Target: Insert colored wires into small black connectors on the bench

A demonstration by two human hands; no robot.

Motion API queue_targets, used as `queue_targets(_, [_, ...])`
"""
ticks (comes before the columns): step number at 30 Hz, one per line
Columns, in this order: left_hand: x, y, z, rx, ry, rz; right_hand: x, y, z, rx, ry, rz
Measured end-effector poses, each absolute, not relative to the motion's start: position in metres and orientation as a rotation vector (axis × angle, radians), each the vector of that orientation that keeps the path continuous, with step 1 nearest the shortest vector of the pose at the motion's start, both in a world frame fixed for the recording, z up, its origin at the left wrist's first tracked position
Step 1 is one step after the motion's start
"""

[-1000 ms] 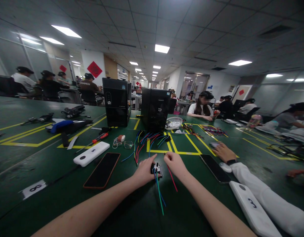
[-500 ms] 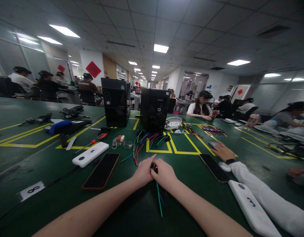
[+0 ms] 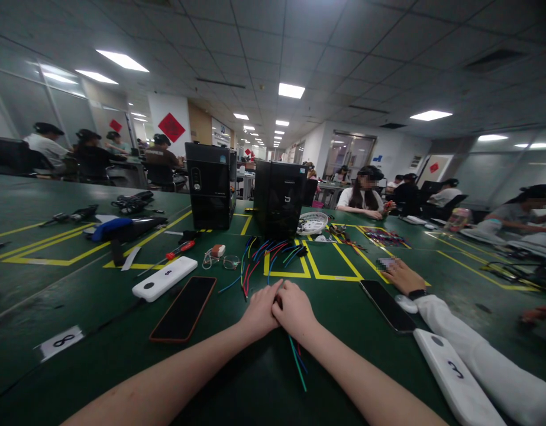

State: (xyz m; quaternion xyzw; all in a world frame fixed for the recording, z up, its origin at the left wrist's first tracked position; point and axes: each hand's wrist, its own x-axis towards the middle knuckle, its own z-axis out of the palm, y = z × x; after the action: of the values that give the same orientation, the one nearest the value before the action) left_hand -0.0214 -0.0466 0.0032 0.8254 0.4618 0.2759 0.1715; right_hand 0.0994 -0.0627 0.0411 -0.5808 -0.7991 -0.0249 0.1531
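My left hand (image 3: 260, 310) and my right hand (image 3: 294, 309) are pressed together on the green table (image 3: 99, 331), fingers curled. Earlier frames showed a small black connector block between them; it is now hidden by the hands. Green, blue and red wires (image 3: 298, 361) trail out from under my right hand toward me. A bundle of loose coloured wires (image 3: 266, 254) lies just beyond my hands.
A dark phone (image 3: 184, 307) and a white power bank (image 3: 164, 278) lie to my left. Two black computer cases (image 3: 210, 184) stand behind. A co-worker's sleeved arm (image 3: 468, 349), a phone (image 3: 385, 305) and a white box marked 3 (image 3: 454, 370) are at right.
My right hand moved left and closed against my left hand, covering the black connector block. The red wire it held apart has come in under the hands.
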Motion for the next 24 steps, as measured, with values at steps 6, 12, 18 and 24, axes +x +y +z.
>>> queue_targets(6, [-0.018,-0.049,0.010,2.289,1.381,0.732,0.100,-0.070,0.065,-1.674,-2.236,-0.223])
queue_targets(12, [-0.020,-0.052,0.012,2.285,1.341,0.774,0.126,-0.053,0.064,-1.886,-2.152,-0.145])
queue_targets(18, [-0.023,-0.049,0.010,2.297,1.345,0.768,0.134,-0.047,0.045,-1.938,-2.201,-0.033])
queue_targets(24, [-0.024,-0.045,0.004,2.300,1.383,0.776,0.112,-0.073,0.054,-1.722,-2.380,0.031])
